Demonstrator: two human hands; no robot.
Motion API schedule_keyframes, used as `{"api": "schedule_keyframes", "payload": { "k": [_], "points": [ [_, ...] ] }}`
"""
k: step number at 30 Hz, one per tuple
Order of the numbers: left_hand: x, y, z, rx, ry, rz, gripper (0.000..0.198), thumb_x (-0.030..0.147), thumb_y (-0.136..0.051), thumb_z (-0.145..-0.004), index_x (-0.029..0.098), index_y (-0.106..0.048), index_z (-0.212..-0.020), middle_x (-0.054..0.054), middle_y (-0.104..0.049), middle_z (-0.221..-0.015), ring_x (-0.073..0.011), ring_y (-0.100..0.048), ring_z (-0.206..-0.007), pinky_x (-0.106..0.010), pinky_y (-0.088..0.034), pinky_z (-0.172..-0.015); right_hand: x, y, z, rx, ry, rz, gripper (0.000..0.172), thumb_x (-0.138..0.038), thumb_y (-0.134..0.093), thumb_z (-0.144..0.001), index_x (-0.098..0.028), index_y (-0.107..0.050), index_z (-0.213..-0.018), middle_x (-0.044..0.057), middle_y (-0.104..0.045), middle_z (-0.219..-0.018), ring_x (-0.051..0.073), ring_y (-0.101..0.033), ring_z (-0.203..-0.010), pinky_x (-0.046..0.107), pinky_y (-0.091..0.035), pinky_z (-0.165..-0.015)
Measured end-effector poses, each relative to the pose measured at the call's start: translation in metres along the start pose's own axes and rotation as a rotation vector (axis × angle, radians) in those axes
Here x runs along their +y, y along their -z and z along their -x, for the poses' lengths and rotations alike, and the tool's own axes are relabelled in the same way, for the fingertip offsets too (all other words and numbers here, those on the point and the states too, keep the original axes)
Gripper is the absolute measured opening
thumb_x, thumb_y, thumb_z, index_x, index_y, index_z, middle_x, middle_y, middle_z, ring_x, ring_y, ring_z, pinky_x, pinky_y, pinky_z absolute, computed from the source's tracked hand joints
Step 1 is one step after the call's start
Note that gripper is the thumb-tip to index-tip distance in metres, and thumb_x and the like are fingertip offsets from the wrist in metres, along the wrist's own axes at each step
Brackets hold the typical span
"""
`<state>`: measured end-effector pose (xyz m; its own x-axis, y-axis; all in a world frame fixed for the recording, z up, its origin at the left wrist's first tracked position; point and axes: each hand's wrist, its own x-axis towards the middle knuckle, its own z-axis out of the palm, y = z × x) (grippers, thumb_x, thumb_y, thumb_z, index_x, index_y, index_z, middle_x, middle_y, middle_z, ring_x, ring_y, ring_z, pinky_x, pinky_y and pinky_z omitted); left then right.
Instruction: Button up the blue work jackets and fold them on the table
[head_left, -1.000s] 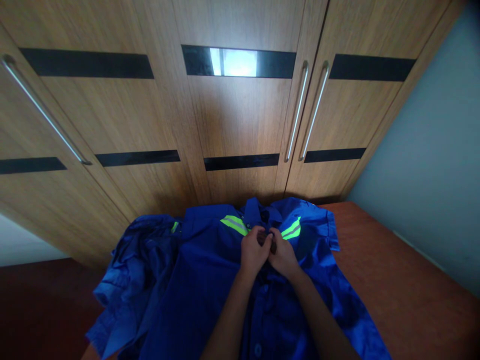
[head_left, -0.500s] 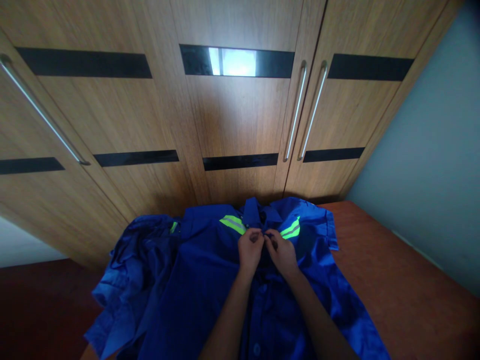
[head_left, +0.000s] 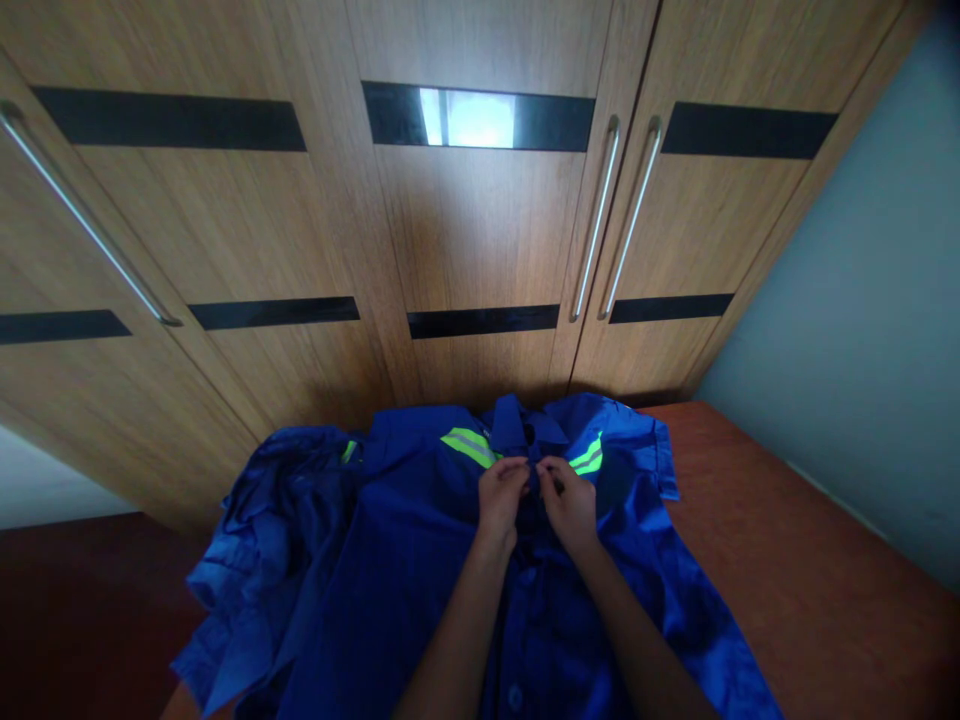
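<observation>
A blue work shirt (head_left: 420,560) with yellow-green and grey reflective strips lies spread out, its collar at the far end. Just below the collar, my left hand (head_left: 501,497) and my right hand (head_left: 568,503) pinch the front placket from either side. The fingertips of both hands are close together on the cloth; whether a button is between them is too small to see. Lower on the placket a button (head_left: 515,697) shows near the bottom of the view.
A crumpled blue garment (head_left: 277,550) lies to the left of the shirt. Beneath both is a reddish-brown surface (head_left: 772,520), visible at the right. A wooden wardrobe (head_left: 480,230) with long metal handles (head_left: 598,220) stands directly behind, and a pale wall (head_left: 862,350) closes off the right.
My right hand's fingertips have shifted slightly right, leaving a small gap to my left hand's fingers. Both hands stay at the placket, and the shirt lies as before.
</observation>
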<state>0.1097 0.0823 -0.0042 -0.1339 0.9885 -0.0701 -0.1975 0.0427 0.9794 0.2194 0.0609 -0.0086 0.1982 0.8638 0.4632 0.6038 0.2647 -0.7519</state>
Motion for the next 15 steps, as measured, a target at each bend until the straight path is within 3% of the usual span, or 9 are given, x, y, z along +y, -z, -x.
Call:
{"api": "schedule_keyframes", "payload": {
  "k": [3, 9, 12, 15],
  "points": [
    [0.0023, -0.0016, 0.0002, -0.017, -0.044, -0.025, 0.022, 0.027, -0.067, -0.068, 0.013, -0.069, -0.084, -0.003, -0.07, -0.066, -0.0132, -0.065, -0.058, -0.023, -0.049, -0.055, -0.0035, 0.0012, -0.0041, -0.007, -0.138, -0.254, 0.027, -0.043, -0.052, -0.086, -0.019, -0.063, -0.083, -0.004, -0.056, -0.05, 0.013, -0.053, -0.046, 0.023, -0.038, -0.048],
    [0.0089, -0.0047, 0.0037, -0.077, -0.215, -0.168, 0.013, 0.024, -0.061, -0.076, 0.016, -0.067, -0.085, -0.006, -0.073, -0.082, -0.0167, -0.069, -0.078, -0.028, -0.052, -0.074, -0.0066, 0.0019, -0.0095, -0.051, -0.474, -0.724, 0.031, -0.048, -0.066, -0.072, -0.017, -0.06, -0.077, -0.008, -0.044, -0.045, 0.008, -0.034, -0.038, 0.02, -0.024, -0.038],
    [0.0098, -0.0043, 0.0062, -0.07, -0.299, -0.29, 0.013, 0.021, -0.057, -0.08, 0.018, -0.067, -0.087, -0.005, -0.073, -0.087, -0.0171, -0.068, -0.083, -0.03, -0.051, -0.078, -0.0057, 0.0026, -0.0108, -0.088, -0.513, -0.785, 0.033, -0.048, -0.068, -0.069, -0.017, -0.06, -0.076, -0.01, -0.041, -0.043, 0.007, -0.03, -0.036, 0.02, -0.021, -0.037],
    [0.009, -0.0013, 0.0065, -0.079, -0.35, -0.423, 0.016, 0.018, -0.055, -0.082, 0.02, -0.067, -0.093, -0.005, -0.073, -0.089, -0.017, -0.067, -0.083, -0.03, -0.051, -0.079, -0.002, 0.0071, -0.0113, -0.145, -0.483, -0.702, 0.034, -0.05, -0.067, -0.07, -0.017, -0.061, -0.075, -0.008, -0.043, -0.042, 0.008, -0.033, -0.036, 0.021, -0.023, -0.037]
  ]
}}
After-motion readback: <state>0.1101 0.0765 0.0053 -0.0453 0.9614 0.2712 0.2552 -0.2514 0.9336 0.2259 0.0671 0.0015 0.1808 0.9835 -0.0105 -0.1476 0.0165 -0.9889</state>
